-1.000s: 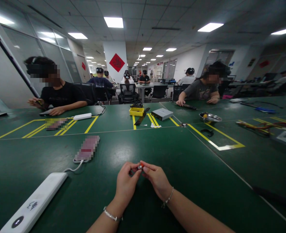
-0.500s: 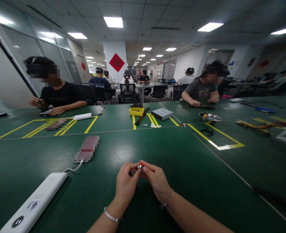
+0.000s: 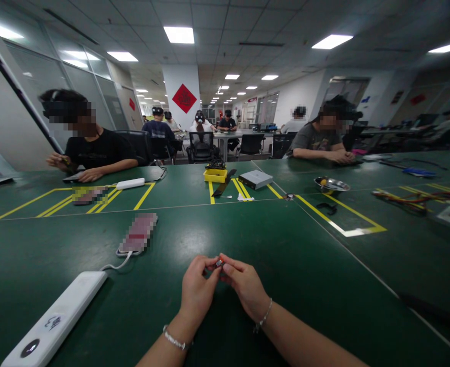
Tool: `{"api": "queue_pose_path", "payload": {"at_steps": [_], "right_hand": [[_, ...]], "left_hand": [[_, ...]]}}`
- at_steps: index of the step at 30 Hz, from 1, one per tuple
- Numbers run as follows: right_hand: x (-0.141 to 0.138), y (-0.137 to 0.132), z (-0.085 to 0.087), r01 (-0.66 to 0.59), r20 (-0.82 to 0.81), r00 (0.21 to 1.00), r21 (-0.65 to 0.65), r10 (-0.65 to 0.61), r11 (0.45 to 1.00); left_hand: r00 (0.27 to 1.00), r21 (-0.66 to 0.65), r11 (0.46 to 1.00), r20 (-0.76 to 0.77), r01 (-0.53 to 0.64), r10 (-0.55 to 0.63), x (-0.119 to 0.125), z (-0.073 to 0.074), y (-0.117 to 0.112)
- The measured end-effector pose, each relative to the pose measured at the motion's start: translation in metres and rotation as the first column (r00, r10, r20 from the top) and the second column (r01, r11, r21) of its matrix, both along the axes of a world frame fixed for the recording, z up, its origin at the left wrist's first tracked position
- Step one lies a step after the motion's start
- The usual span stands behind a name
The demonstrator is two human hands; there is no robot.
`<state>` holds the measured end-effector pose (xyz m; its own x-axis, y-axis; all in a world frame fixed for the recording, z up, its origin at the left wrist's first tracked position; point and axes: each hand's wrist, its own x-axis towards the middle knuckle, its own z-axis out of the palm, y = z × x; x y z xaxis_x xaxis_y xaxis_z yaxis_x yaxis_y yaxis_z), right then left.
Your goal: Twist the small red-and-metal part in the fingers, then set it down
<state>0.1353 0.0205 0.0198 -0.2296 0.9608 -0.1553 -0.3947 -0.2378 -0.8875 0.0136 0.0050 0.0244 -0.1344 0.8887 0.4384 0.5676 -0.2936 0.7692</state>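
Observation:
Above the green table [image 3: 286, 244], near its front middle, my two hands meet fingertip to fingertip. Between them is a small silver piece with an orange-red part [image 3: 219, 263], too small for me to tell its kind. My left hand [image 3: 199, 283] pinches it from the left with thumb and index finger. From the right, my right hand [image 3: 244, 281] pinches it too, its fingers covering part of the orange side. Both wrists wear a bracelet.
A white power bank [image 3: 56, 318] lies at the left, cabled to a phone [image 3: 138, 233]. Farther back are a yellow tray [image 3: 215, 176], a grey box [image 3: 255, 179], a metal bowl [image 3: 339, 187] and wires [image 3: 400, 199]. Two people sit across the table.
My hands stay almost in place; the small piece appears slightly turned between my fingertips. The person across at the right has drawn their hands together.

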Motion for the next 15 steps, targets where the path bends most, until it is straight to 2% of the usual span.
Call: {"api": "queue_pose_path", "payload": {"at_steps": [3,6,8,10,11,12,13,15], "right_hand": [[0.0,0.003,-0.003,0.046,0.06,0.997,-0.014,-0.045,0.999],[0.005,0.013,-0.003,0.082,0.214,0.972,0.072,-0.096,0.994],[0.017,0.025,0.001,0.092,0.327,0.935,0.144,-0.135,0.985],[0.04,0.042,0.008,0.137,0.461,0.855,0.238,-0.236,0.961],[0.056,0.051,0.012,0.174,0.543,0.779,0.293,-0.314,0.94],[0.075,0.06,0.016,0.216,0.624,0.67,0.353,-0.401,0.91],[0.096,0.067,0.018,0.251,0.709,0.524,0.401,-0.472,0.881],[0.139,0.078,0.019,0.312,0.828,0.218,0.443,-0.517,0.841]], "left_hand": [[0.998,-0.02,0.999,-0.058,0.027,-0.028,0.002,-0.002,0.001],[0.992,-0.053,0.996,-0.093,0.077,-0.082,0.003,-0.005,0.004],[0.993,-0.061,0.995,-0.083,0.084,-0.089,0.002,-0.006,0.005],[0.996,-0.084,0.994,-0.056,0.066,-0.071,0.0,-0.008,0.006],[0.998,-0.102,0.993,-0.036,0.053,-0.057,-0.001,-0.009,0.007],[0.999,-0.123,0.991,-0.012,0.043,-0.044,-0.003,-0.01,0.008],[0.999,-0.143,0.989,0.013,0.035,-0.034,-0.004,-0.01,0.009],[0.999,-0.171,0.985,0.051,0.021,-0.012,-0.007,-0.012,0.011]]}}
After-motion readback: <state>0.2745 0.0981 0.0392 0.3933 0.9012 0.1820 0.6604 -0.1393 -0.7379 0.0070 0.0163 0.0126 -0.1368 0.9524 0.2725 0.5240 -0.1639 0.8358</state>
